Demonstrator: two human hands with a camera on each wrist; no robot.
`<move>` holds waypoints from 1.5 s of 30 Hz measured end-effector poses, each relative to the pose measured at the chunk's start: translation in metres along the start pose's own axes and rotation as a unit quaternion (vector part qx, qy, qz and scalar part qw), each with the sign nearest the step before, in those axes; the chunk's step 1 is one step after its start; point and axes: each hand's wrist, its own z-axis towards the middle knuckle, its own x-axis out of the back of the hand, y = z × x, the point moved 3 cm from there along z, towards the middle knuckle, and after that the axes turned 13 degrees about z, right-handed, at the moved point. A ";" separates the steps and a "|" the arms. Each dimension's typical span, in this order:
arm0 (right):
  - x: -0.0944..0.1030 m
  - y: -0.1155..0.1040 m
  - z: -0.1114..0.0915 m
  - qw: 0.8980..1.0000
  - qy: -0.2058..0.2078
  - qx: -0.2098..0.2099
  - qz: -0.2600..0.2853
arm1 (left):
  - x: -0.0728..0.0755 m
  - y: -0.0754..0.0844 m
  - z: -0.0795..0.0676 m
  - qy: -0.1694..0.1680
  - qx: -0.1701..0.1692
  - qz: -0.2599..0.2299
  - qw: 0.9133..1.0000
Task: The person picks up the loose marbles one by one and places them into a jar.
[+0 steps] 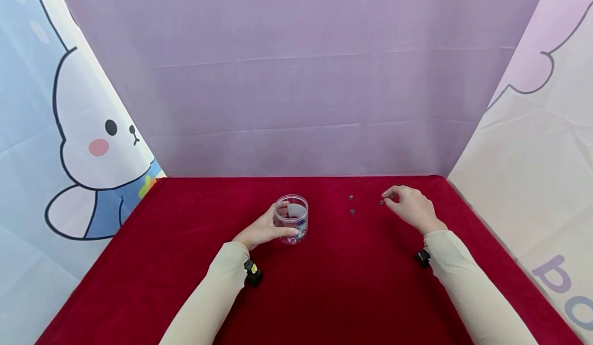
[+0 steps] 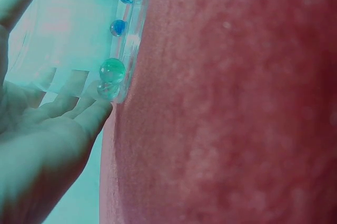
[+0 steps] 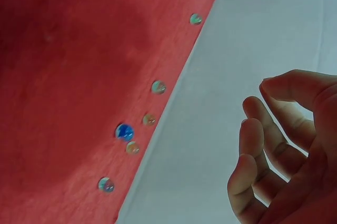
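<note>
- Left hand (image 1: 263,229) grips a clear jar (image 1: 295,223) with glass marbles (image 2: 112,70) at its bottom.
- Right hand (image 1: 411,208) curls beside a loose marble (image 1: 381,202); whether it pinches anything is unclear.

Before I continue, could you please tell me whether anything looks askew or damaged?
Nothing clearly stands out: the left hand holds a jar showing no visible damage, and the loose marbles lie on the red cloth.

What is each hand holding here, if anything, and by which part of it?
The left hand grips the clear jar around its side wall. Whether the right hand pinches the small marble beside it cannot be told.
</note>
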 end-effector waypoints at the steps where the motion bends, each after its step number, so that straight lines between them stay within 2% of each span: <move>1: 0.000 0.002 0.000 1.000 0.000 -0.002 0.000 | 0.000 0.000 0.000 0.000 0.000 0.000 1.000; 24: 0.000 0.040 -0.005 0.998 -0.022 -0.059 0.010 | 0.000 0.003 -0.003 -0.002 0.002 0.011 1.000; 45: -0.007 0.056 -0.004 0.989 -0.095 -0.113 -0.017 | 0.000 0.004 -0.003 -0.002 0.006 0.007 1.000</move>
